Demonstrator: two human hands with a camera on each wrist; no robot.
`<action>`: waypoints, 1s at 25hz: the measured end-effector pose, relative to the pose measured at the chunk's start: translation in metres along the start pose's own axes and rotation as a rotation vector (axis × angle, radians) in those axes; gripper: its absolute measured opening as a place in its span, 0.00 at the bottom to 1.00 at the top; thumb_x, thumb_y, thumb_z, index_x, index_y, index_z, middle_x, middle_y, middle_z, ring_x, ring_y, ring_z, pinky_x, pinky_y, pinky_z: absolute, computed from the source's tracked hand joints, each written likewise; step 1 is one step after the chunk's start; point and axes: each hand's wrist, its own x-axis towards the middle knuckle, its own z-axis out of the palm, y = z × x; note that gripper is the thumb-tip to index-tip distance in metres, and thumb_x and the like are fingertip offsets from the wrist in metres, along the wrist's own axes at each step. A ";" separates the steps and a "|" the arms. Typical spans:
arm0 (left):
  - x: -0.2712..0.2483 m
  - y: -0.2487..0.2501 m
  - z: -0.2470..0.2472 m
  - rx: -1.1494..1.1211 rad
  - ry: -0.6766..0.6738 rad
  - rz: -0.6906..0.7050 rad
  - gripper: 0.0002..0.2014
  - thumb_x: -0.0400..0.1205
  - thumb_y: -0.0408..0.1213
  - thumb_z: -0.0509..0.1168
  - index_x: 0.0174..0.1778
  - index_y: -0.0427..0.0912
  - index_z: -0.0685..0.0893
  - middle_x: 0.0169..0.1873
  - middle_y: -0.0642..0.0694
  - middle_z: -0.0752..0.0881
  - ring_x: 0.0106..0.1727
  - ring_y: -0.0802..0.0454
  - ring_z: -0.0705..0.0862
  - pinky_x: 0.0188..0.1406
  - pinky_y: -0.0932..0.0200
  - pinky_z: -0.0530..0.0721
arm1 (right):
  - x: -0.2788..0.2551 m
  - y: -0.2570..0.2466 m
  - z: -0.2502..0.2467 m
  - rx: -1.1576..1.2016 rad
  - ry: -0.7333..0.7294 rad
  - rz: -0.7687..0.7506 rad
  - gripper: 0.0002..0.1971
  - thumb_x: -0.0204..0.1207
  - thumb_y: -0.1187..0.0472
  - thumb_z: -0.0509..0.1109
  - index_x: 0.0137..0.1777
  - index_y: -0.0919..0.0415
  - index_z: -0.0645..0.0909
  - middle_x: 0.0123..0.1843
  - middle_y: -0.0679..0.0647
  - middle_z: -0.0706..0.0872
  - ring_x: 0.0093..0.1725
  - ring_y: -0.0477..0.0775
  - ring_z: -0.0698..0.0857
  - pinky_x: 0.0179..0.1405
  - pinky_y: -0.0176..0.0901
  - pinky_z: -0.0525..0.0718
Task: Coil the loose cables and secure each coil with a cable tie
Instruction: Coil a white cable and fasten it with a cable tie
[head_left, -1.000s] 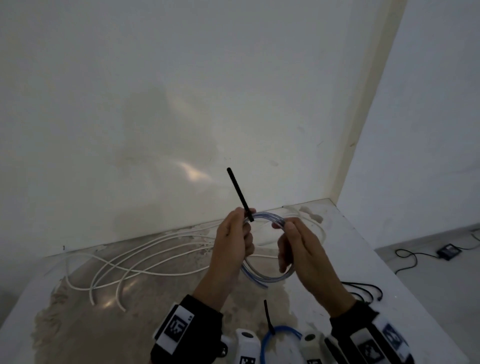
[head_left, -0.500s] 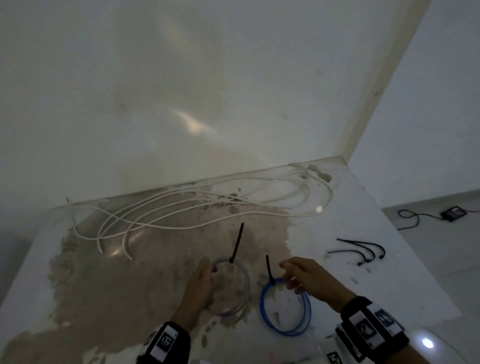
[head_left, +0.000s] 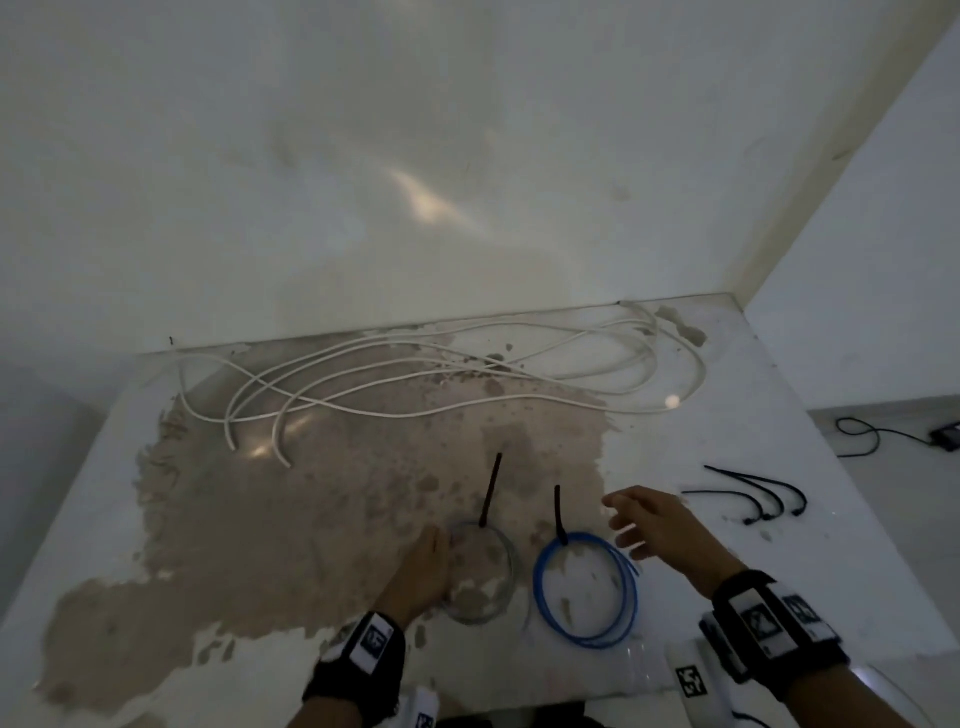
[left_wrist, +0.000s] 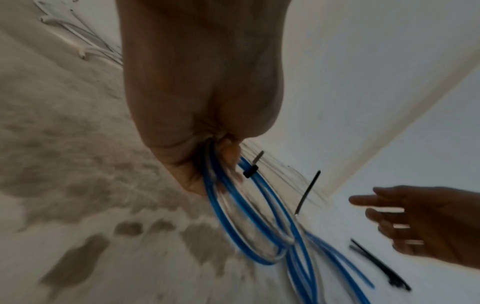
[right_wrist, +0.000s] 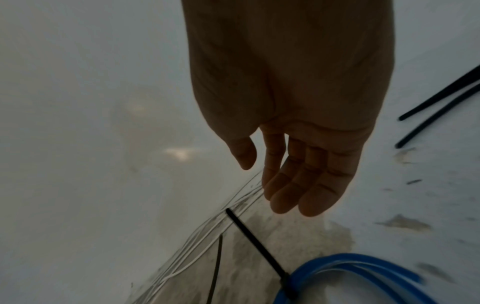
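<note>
Blue coil (head_left: 586, 590) lies flat on the table (head_left: 810, 571) at about 5 o'clock in the head view, a black tie (head_left: 559, 514) cinched on its far edge with the tail pointing to 12. Just beside it at its 9 o'clock lies a clear coil (head_left: 480, 574), bound by its own tie (head_left: 490, 491). The left hand (head_left: 422, 574) grasps the clear coil's left rim. The right hand (head_left: 657, 525) hovers above the table at the blue coil's 2 o'clock, fingers loosely spread, holding nothing. Spare ties (head_left: 753, 493) lie at the hand's 3 o'clock, apart from it. Loose white cable (head_left: 415, 384) sprawls along the far edge of the table, by the wall (head_left: 363, 182).

Seen from the left wrist, the left hand (left_wrist: 202, 92) has its fingers (left_wrist: 192, 176) curled round the clear coil (left_wrist: 249, 216), whose tie head (left_wrist: 250, 171) sits just past them. The blue coil (left_wrist: 324, 259) runs off toward 5 o'clock, and the right hand (left_wrist: 426, 222) is spread at 3.

Seen from the right wrist, the right hand (right_wrist: 291, 102) is released, fingers (right_wrist: 301, 185) straight and together, touching nothing. The blue coil (right_wrist: 355, 271) and its tie (right_wrist: 257, 244) lie at 6 o'clock, spare ties (right_wrist: 441, 105) at 2.
</note>
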 end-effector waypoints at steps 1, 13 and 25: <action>0.002 -0.010 0.007 0.018 -0.039 -0.058 0.21 0.90 0.49 0.46 0.68 0.38 0.74 0.46 0.36 0.82 0.41 0.45 0.82 0.47 0.48 0.83 | 0.000 0.006 -0.006 0.019 0.028 0.026 0.11 0.86 0.57 0.63 0.56 0.62 0.85 0.49 0.64 0.89 0.39 0.56 0.86 0.38 0.44 0.84; -0.010 -0.026 0.030 0.607 0.136 0.156 0.14 0.86 0.56 0.55 0.60 0.51 0.71 0.53 0.52 0.77 0.38 0.53 0.78 0.37 0.57 0.82 | 0.016 0.095 -0.076 -0.093 0.299 0.139 0.06 0.82 0.60 0.68 0.51 0.62 0.84 0.41 0.61 0.88 0.33 0.55 0.85 0.29 0.43 0.82; 0.007 -0.070 0.064 0.590 0.445 0.333 0.28 0.80 0.60 0.47 0.78 0.66 0.62 0.81 0.59 0.66 0.74 0.46 0.71 0.69 0.50 0.70 | 0.176 0.013 -0.139 -0.346 0.446 -0.006 0.12 0.81 0.55 0.69 0.61 0.56 0.82 0.60 0.61 0.87 0.58 0.65 0.85 0.55 0.50 0.83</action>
